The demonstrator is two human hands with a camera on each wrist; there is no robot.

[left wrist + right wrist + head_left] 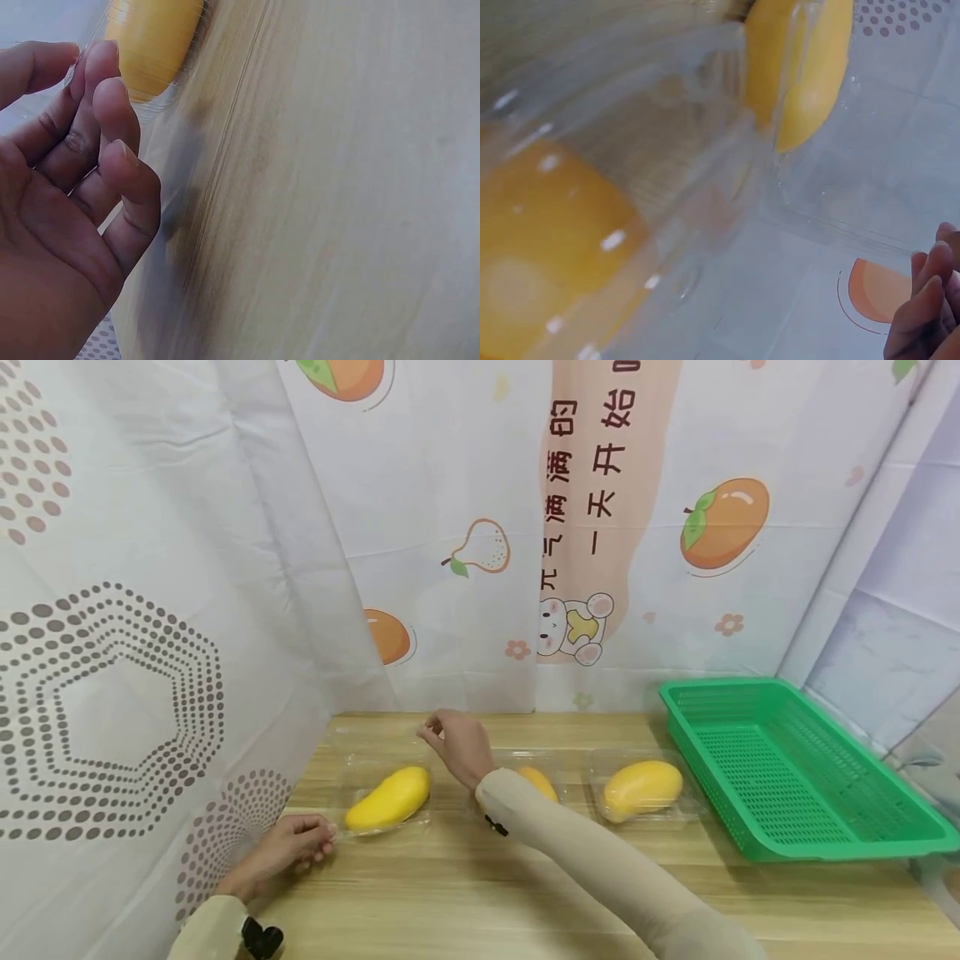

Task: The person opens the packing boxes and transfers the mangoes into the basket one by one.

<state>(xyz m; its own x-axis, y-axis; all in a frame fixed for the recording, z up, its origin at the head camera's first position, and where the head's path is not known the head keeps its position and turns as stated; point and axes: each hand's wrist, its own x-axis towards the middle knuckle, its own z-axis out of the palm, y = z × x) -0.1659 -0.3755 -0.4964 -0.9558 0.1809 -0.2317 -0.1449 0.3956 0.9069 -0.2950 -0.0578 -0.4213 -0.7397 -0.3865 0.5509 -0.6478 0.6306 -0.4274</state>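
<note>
A yellow mango (388,800) lies in the leftmost clear plastic container (342,787), whose lid (840,202) is raised at the back. My left hand (288,850) pinches the container's near left edge between thumb and fingers, the others loosely bent, in the left wrist view. At the back, my right hand (457,745) holds the lid's far right corner by its fingertips. Under my right forearm, a second clear container (551,762) with a mango (538,783) is partly hidden. A third mango (642,788) sits in a clear container (596,768) further right.
A green plastic basket (780,852) stands at the right of the wooden table (420,902). A printed curtain (450,468) hangs right behind the table's back edge, and a dotted white cloth (120,693) borders the left side.
</note>
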